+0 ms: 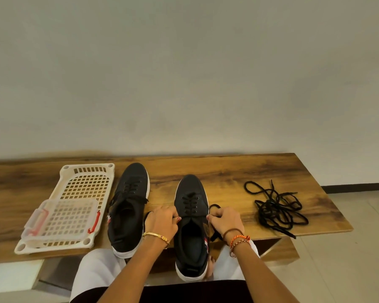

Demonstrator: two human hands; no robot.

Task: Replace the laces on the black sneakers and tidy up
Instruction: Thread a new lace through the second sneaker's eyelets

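Both hands grip lace ends at the near shoe (192, 224): the left hand (162, 221) curls round one on its left side, the right hand (225, 219) pinches the other on its right. Beside it sits a second laced shoe (128, 206), then a white basket (74, 204). Loose black laces (276, 207) lie tangled to the right on the wooden table (228, 171)

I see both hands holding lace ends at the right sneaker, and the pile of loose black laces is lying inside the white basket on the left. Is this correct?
Not quite. The head view shows the pile of loose black laces lying on the bare wooden table, right of the right sneaker, not in the white basket. The left hand and right hand do hold lace ends there.
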